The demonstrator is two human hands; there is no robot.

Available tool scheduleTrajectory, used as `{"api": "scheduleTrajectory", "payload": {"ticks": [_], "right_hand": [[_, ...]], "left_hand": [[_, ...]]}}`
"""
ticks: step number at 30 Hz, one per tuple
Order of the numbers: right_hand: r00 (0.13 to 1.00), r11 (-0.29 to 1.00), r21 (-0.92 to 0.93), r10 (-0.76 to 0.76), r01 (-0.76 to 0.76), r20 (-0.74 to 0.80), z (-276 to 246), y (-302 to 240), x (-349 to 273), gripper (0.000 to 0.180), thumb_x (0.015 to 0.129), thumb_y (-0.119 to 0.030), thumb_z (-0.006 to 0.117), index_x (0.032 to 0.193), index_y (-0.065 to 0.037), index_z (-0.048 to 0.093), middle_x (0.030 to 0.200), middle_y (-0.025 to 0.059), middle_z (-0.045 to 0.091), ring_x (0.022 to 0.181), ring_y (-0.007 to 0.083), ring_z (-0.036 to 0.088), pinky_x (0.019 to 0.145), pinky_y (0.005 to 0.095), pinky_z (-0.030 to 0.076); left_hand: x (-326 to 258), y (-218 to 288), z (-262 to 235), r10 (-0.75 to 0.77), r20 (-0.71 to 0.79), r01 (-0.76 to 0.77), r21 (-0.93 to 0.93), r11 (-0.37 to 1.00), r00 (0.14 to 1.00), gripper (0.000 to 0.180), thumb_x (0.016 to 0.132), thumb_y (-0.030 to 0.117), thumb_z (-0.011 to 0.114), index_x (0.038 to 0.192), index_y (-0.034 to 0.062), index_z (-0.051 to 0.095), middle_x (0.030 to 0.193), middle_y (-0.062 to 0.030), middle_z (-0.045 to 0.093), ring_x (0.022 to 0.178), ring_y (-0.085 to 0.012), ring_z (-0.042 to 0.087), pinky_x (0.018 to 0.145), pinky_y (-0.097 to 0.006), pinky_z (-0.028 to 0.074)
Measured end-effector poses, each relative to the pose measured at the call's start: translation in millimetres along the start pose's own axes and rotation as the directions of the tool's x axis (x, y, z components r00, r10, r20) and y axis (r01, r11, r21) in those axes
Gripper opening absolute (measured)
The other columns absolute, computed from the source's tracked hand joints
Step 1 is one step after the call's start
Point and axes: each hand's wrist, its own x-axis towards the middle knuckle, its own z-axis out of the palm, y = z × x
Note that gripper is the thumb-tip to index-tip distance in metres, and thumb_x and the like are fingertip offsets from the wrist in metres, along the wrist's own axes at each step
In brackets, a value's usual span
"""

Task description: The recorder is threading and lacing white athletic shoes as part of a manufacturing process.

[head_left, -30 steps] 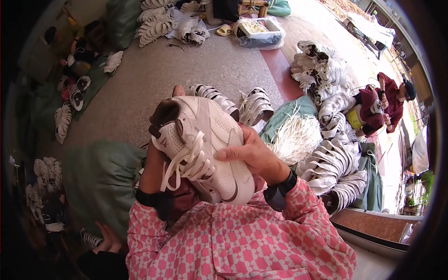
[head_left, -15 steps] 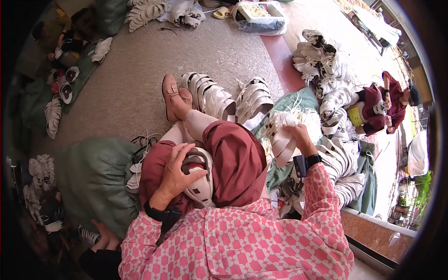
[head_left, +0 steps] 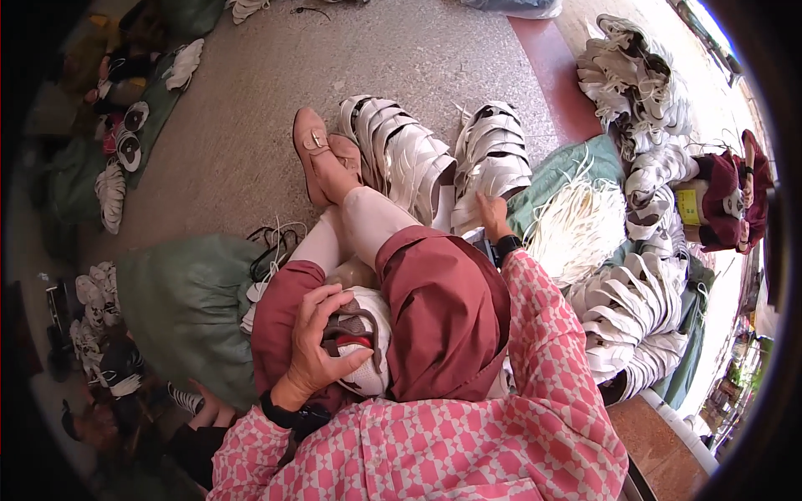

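A white shoe upper [head_left: 368,376] with a dark collar and a red patch inside sits upright between my thighs. My left hand [head_left: 313,338] rests against it, with the thumb reaching over its opening and the fingers raised apart from the thumb. Out past my right knee, my right hand [head_left: 494,214] has its fingers closed at the near end of a row of nested white shoe uppers [head_left: 494,154], gripping a white upper there; the fingertips are partly hidden. Beside that lies a second row of nested uppers [head_left: 397,150], near my crossed feet.
A heap of white laces [head_left: 576,230] lies on green cloth to the right. More nested uppers [head_left: 631,309] and a large pile [head_left: 631,71] stand beyond. A stuffed green sack [head_left: 188,309] is by my left thigh. A person [head_left: 731,196] sits at far right.
My right hand has moved from the white uppers beside the laces, forward and left to the near end of the right-hand row. The left hand keeps its pose. The view has shifted.
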Motion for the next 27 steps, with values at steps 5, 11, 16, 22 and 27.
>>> {"api": "scheduleTrajectory", "payload": {"ticks": [5, 11, 16, 22, 27], "right_hand": [[0.954, 0.829, 0.473, 0.28, -0.298, 0.109, 16, -50, -29, 0.048, 0.091, -0.033, 0.056, 0.091, 0.014, 0.065, 0.079, 0.0276, 0.065, 0.072, 0.0427, 0.068, 0.054, 0.0496, 0.055], [0.993, 1.0, 0.013, 0.01, -0.009, -0.117, 2, -54, -67, 0.05, 0.088, -0.036, 0.052, 0.076, 0.012, 0.064, 0.076, 0.0339, 0.06, 0.078, 0.0499, 0.062, 0.077, 0.0532, 0.046], [0.978, 0.995, -0.099, -0.044, 0.024, -0.205, -13, -45, -69, 0.045, 0.088, -0.032, 0.052, 0.075, 0.01, 0.064, 0.076, 0.0339, 0.061, 0.077, 0.0485, 0.062, 0.074, 0.0528, 0.047], [0.999, 0.998, 0.06, 0.037, -0.037, 0.006, -11, -76, -18, 0.047, 0.089, -0.034, 0.054, 0.072, 0.01, 0.064, 0.073, 0.0317, 0.062, 0.069, 0.0448, 0.064, 0.068, 0.0471, 0.052], [0.955, 0.904, 0.308, 0.278, -0.296, 0.103, 8, -18, 16, 0.048, 0.09, -0.035, 0.058, 0.092, 0.012, 0.063, 0.085, 0.0274, 0.066, 0.075, 0.0422, 0.067, 0.059, 0.0465, 0.055]], "left_hand": [[-9, 1, -5, -0.043, -0.014, 0.044, 0.017, 0.999, 0.999, 0.074, 0.062, 0.032, 0.085, 0.125, 0.0063, 0.056, 0.126, -0.0158, 0.049, 0.111, -0.032, 0.055, 0.095, -0.041, 0.046], [-9, -2, -7, -0.031, -0.017, 0.031, 0.023, 0.999, 0.999, 0.073, 0.062, 0.032, 0.085, 0.124, 0.006, 0.057, 0.127, -0.0158, 0.049, 0.112, -0.0322, 0.055, 0.096, -0.041, 0.045], [-5, -3, -6, -0.015, -0.003, 0.015, 0.019, 1.0, 1.0, 0.073, 0.062, 0.033, 0.085, 0.123, 0.0061, 0.057, 0.126, -0.0158, 0.049, 0.112, -0.0322, 0.054, 0.096, -0.041, 0.045], [-10, 0, -8, -0.021, -0.009, 0.022, 0.025, 0.999, 1.0, 0.072, 0.062, 0.034, 0.085, 0.123, 0.0061, 0.057, 0.127, -0.0155, 0.049, 0.114, -0.0333, 0.052, 0.097, -0.043, 0.044], [-3, 0, -4, -0.012, 0.014, 0.012, 0.003, 1.0, 1.0, 0.072, 0.062, 0.033, 0.085, 0.123, 0.0067, 0.057, 0.127, -0.0152, 0.049, 0.115, -0.0337, 0.052, 0.098, -0.043, 0.043]]}}
